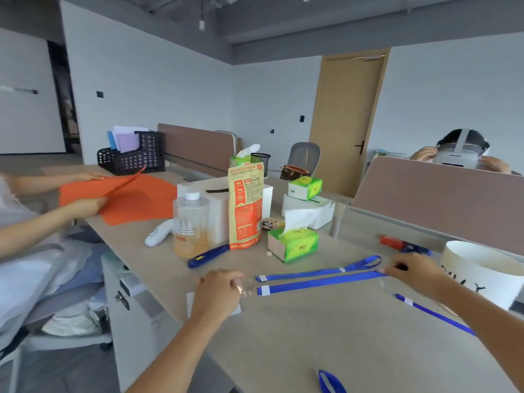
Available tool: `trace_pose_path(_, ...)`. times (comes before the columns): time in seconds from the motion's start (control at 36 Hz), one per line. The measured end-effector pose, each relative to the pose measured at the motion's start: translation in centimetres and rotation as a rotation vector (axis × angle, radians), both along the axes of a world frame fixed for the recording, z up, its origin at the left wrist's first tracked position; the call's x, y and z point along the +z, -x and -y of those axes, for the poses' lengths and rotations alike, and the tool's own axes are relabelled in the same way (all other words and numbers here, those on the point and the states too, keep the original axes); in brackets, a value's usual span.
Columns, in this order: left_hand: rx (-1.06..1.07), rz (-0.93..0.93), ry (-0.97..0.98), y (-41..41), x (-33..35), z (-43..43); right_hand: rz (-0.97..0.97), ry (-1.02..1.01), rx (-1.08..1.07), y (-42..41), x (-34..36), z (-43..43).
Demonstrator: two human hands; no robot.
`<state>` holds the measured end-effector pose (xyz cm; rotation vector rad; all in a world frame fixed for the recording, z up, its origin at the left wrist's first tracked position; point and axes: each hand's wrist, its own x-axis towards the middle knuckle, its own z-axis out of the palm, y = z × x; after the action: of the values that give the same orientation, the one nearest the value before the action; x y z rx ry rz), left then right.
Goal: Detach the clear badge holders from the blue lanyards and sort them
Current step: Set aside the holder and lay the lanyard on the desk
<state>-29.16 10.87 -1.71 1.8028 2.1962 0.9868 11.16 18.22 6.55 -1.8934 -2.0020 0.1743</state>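
A blue lanyard [320, 280] lies stretched flat across the desk between my two hands. My left hand [218, 293] has its fingers curled at the lanyard's left end, where a clear badge holder [246, 287] shows faintly. My right hand [416, 272] pinches the lanyard's right end, near its loop. A second blue lanyard [433, 314] runs under my right forearm. Part of a third blue lanyard [330, 382] shows at the bottom edge. A pale flat piece [190, 303] lies under my left wrist.
Behind the lanyards stand a green tissue pack [293, 243], an orange pouch [245, 205], a clear bottle [190, 222] and white boxes. A white tub [482, 272] sits at the right. Another person at the left handles orange sheets [124, 198]. The desk edge [147, 287] runs diagonally at the left.
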Motion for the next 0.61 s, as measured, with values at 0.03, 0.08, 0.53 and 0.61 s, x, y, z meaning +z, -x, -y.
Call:
trace_pose_path(0.03,0.007,-0.017,-0.012,-0.2,0.1,-0.2,0.018,-0.019,-0.005,0.1,0.2,-1.4)
trace_pose_path(0.08,0.013,-0.046,-0.026,-0.6,0.3,-0.8,0.061,-0.040,-0.016,0.2,0.5,-3.9)
trace_pose_path(0.53,0.049,-0.294,0.045,-1.7,-1.2,-3.0,0.085,0.139,-0.014,1.3,-7.0,-11.8)
trace_pose_path(0.61,0.044,-0.327,0.048,-2.0,-0.6,-3.4,0.065,0.136,-0.022,1.5,-6.8,-11.9)
